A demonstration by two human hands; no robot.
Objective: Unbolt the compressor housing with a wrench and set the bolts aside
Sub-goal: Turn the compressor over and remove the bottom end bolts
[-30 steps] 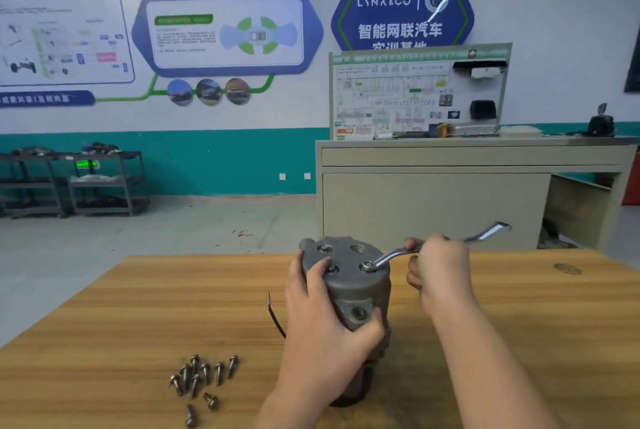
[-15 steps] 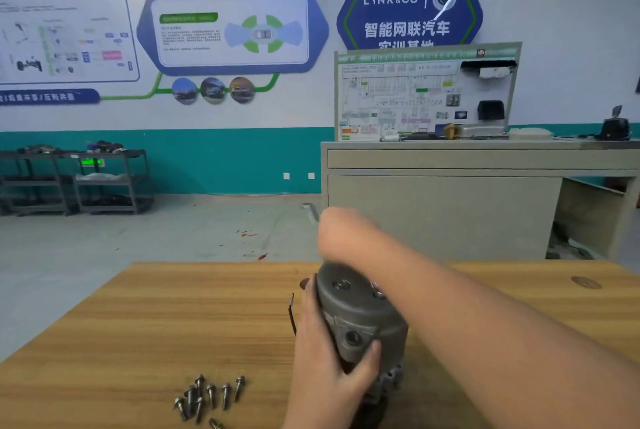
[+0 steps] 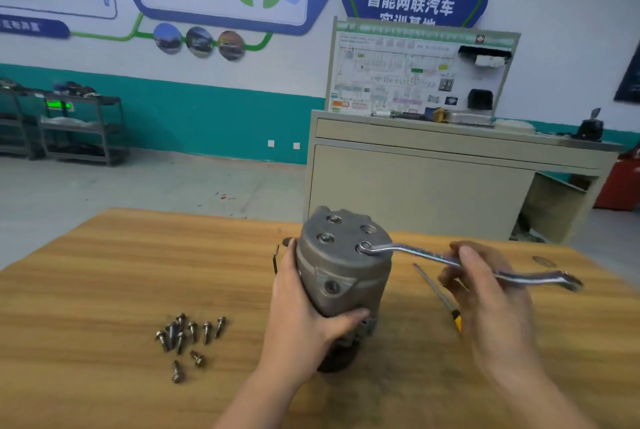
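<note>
Head cam view: left hand (image 3: 304, 317) wraps around the compressor housing (image 3: 341, 276) standing on the tabletop (image 3: 138, 272), right hand (image 3: 485, 293) grips the wrench (image 3: 433, 257) (ring end sits on a top bolt). Loose bolts (image 3: 188, 338) lie clustered left of the housing.

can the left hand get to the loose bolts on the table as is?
Probably yes, but not freely: the left hand grips the compressor housing, steadying it under the wrench. The loose bolts lie on bare table just left of it, nothing between.
</note>
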